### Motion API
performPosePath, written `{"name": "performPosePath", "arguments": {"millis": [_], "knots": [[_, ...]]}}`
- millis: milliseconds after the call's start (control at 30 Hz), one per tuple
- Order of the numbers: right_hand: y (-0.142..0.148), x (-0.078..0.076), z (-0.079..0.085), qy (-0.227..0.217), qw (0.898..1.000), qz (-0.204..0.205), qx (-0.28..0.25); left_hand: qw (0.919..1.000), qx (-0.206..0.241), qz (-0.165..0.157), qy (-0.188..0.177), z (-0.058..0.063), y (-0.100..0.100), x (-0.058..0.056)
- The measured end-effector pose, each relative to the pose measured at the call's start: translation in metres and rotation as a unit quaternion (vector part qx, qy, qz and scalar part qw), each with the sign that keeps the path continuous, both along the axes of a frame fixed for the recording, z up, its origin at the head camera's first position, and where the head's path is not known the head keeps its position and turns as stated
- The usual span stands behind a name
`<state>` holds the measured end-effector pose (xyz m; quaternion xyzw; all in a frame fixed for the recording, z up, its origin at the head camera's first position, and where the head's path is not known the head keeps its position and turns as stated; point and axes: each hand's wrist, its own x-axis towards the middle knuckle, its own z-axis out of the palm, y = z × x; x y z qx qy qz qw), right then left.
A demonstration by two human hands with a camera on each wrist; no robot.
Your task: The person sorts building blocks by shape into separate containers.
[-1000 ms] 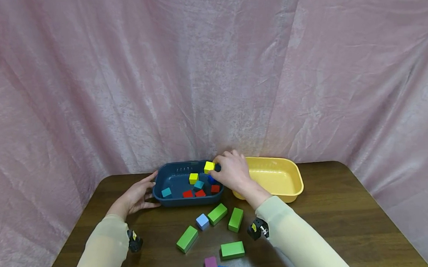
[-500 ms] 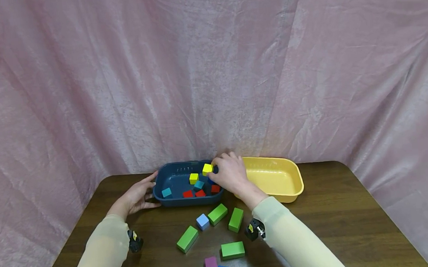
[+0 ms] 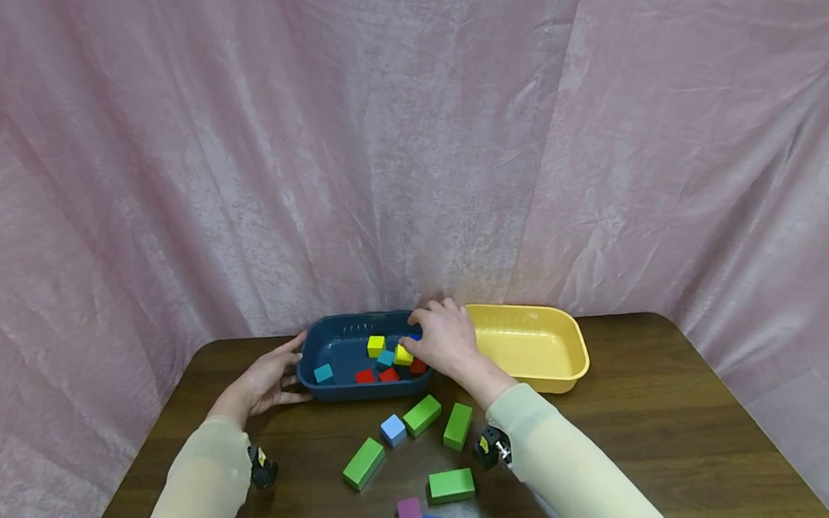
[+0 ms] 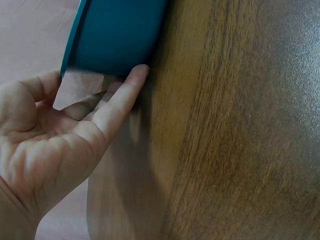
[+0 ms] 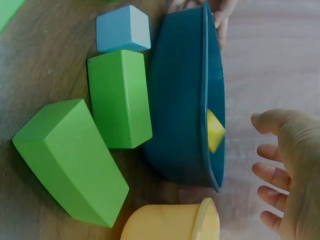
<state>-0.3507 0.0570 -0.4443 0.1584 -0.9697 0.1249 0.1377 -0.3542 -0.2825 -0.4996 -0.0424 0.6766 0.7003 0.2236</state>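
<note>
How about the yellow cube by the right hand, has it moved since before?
Yes: the yellow cube dropped toward the near side of the blue tray.

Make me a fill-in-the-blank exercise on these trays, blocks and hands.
1. The yellow tray stands to the ____ of the blue tray.
2. Of those two trays, the left hand touches the ____ one.
3. The right hand is holding ____.
4. Exactly ____ green blocks lie on the table.

Missing words: right; blue; nothing; four.

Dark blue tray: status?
Left hand touches dark blue tray, left end. Right hand over right end, holding nothing. Yellow cube nearest it loose; whether settled, unclear. No obstruction seen.
</note>
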Motion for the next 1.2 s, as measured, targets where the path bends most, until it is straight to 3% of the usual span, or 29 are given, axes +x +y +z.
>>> {"name": "performPosePath", "arguments": {"millis": [267, 600, 1200], "knots": [[0.008, 0.002, 0.002, -0.008, 1.0, -0.009, -0.005, 1.0, -0.002, -0.004, 0.003, 0.0, 0.001, -0.002], [0.015, 0.012, 0.013, 0.003, 1.0, 0.012, -0.019, 1.0, 0.001, -0.007, 0.002, -0.001, 0.001, -0.004], [0.037, 0.046, 0.028, 0.048, 0.994, 0.076, -0.066, 1.0, -0.005, -0.007, 0.004, 0.001, 0.002, -0.004]]}}
